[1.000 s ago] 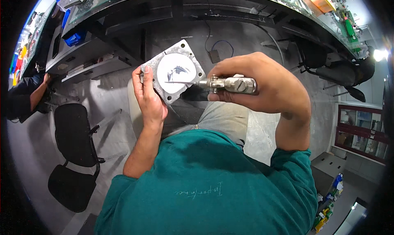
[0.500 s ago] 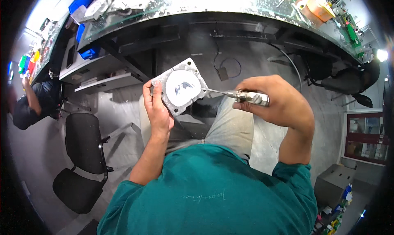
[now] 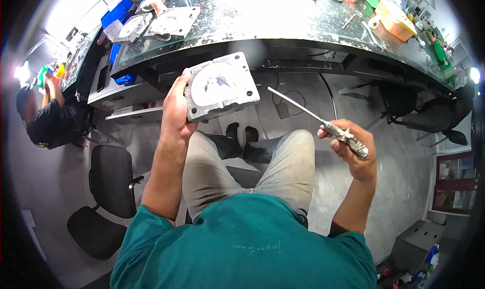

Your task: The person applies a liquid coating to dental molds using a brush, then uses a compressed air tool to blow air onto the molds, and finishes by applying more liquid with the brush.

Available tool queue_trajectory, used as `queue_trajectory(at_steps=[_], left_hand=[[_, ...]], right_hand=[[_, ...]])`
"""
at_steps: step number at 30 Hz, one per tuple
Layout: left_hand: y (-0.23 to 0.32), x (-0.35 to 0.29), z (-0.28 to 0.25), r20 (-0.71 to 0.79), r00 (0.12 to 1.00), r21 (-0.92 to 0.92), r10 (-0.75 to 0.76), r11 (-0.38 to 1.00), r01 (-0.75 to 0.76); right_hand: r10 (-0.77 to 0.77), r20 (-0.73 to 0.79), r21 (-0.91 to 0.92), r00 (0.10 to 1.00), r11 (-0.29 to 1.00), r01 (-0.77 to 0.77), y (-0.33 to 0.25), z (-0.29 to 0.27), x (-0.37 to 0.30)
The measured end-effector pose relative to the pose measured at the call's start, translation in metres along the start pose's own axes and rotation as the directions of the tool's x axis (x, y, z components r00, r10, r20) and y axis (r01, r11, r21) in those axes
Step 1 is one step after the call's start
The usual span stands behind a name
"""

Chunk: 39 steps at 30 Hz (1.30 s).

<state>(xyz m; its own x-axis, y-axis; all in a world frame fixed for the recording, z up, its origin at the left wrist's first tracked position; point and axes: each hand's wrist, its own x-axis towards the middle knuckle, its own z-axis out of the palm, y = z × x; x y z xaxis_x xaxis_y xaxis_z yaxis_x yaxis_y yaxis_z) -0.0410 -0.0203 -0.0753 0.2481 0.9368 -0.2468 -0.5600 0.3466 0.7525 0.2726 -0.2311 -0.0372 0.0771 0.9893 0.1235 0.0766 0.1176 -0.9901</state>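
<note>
My left hand [image 3: 175,110] grips a grey metal mould block [image 3: 247,82] by its left side, holding it above my lap, tilted. Its top face has a round white area [image 3: 214,84] with dark irregular marks in the middle, and holes near the corners. To the right, my right hand [image 3: 356,147] is closed round a silver air blow gun [image 3: 343,136]. The gun's long thin nozzle [image 3: 298,104] points up and left, its tip apart from the block. A dark hose [image 3: 328,89] hangs from under the bench toward this hand; where it joins is hidden.
A glass-topped workbench [image 3: 242,24] spans the far side, with similar metal blocks [image 3: 172,22] at its left and an orange container [image 3: 396,24] at its right. Black chairs [image 3: 111,180] stand left and right. Another person [image 3: 53,112] sits far left. A cardboard box [image 3: 417,241] lies lower right.
My right hand has drawn the blow gun back and down, away from the block. My left hand has raised the block and turned it. The view has shifted, showing more of the bench.
</note>
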Motion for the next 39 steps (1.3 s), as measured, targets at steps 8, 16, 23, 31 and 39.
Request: queue_trajectory(at_steps=[8, 16, 23, 31, 39], left_hand=[[-0.028, -0.019, 0.017, 0.031, 0.958, 0.236, 0.284, 0.929, -0.283], [-0.028, -0.034, 0.016, 0.117, 0.889, 0.286, 0.444, 0.842, -0.458], [-0.022, -0.038, 0.005, 0.073, 0.849, 0.361, 0.524, 0.78, -0.512], [0.064, -0.011, 0.015, 0.002, 0.862, 0.295, 0.507, 0.823, -0.485], [0.216, 0.255, 0.036, 0.03, 0.977, 0.557, 0.209, 0.808, -0.19]], right_hand=[[-0.106, 0.082, -0.348, 0.991, 0.929, 0.128, -0.034, 0.031, 0.026], [-0.019, 0.138, -0.456, 0.99, 0.886, 0.081, -0.048, 0.044, 0.027], [0.026, 0.283, -0.518, 0.959, 0.845, 0.13, -0.056, 0.035, 0.017], [0.046, -0.242, -0.25, 0.969, 0.962, -0.108, 0.014, -0.048, -0.008], [0.231, -0.812, 0.356, 0.536, 0.924, 0.14, 0.185, -0.112, -0.002]])
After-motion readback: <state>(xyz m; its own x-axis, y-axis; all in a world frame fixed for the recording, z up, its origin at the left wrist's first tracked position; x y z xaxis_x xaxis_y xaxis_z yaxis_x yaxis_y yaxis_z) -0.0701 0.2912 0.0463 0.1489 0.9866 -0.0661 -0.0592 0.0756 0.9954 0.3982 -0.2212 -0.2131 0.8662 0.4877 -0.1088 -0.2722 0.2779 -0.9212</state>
